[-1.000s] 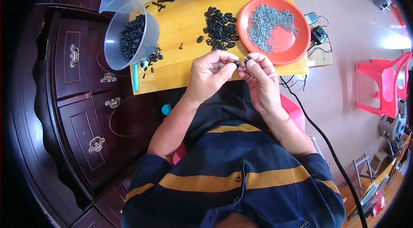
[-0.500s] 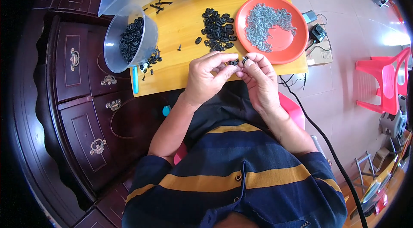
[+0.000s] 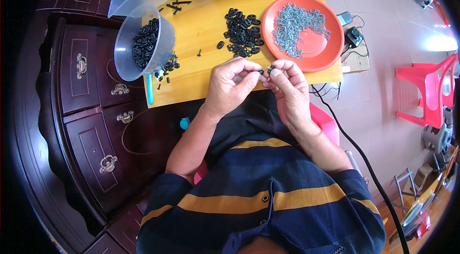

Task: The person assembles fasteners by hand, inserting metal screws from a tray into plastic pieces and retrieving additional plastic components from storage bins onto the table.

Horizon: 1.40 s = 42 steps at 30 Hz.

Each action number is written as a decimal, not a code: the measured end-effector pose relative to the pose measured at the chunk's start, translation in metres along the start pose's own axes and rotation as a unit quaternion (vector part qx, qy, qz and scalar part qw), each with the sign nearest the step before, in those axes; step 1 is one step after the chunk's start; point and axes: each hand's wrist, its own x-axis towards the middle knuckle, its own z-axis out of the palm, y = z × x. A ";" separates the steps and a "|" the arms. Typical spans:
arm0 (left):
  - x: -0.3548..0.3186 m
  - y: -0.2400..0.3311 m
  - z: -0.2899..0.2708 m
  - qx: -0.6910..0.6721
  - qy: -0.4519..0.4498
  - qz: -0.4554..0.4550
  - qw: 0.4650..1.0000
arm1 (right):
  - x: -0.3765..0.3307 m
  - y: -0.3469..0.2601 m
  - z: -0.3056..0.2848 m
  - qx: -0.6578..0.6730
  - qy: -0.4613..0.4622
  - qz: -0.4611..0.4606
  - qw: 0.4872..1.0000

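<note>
My left hand (image 3: 232, 84) pinches a small black plastic piece (image 3: 261, 72) between thumb and forefinger, mostly covered by the fingertips. Just to its right, the thumb and fingers of my right hand (image 3: 290, 88) grip a small screw (image 3: 270, 68) that looks silver and dark. The fingertips of both hands almost meet over the table's front edge. Whether the screw sits in the black piece I cannot tell. Beyond the hands lies a pile of black oval pieces with holes (image 3: 243, 31). A red plate (image 3: 314, 49) of silver screws (image 3: 293, 26) stands to the right.
Clear plastic tubs (image 3: 125, 57) of black parts stand at the left and back of the yellow table (image 3: 201, 24). Loose black screws (image 3: 178, 5) lie near them. A dark wooden cabinet (image 3: 84, 124) flanks the left, and a pink chair (image 3: 429, 91) stands at right.
The right fingertips have shifted slightly left, closer to the left ones, and the small screw now shows more between them. The left hand has barely moved.
</note>
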 end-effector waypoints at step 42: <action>0.000 0.030 -0.018 0.119 -0.031 0.031 0.992 | -0.005 -0.002 0.007 -0.103 -0.023 0.024 0.994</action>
